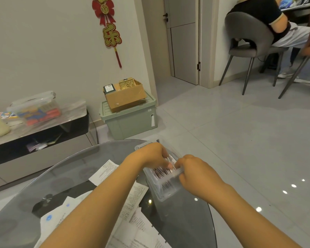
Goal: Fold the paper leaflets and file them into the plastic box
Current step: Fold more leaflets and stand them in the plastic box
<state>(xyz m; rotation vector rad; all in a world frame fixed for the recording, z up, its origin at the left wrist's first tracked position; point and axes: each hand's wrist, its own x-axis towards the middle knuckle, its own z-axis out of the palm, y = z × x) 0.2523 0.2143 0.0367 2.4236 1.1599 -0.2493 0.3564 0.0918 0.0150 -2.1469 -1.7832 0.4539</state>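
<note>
A clear plastic box [166, 191] stands on the round glass table [82, 161] near its right edge, with several folded leaflets [162, 173] upright inside. My left hand [150, 154] reaches over the box's far side, its fingers curled on a folded leaflet at the box's top. My right hand [193, 169] meets it from the right, fingers pinching the same leaflet at the rim. Unfolded printed leaflets [134, 199] lie spread on the table under my left forearm. The fingertips are partly hidden by each other.
A low cabinet [43, 133] with a clear toy container [36, 108] is at the left. A green storage bin [131, 120] with a cardboard box [125, 97] on it stands by the wall. A person sits on a grey chair [245, 40] at the far right.
</note>
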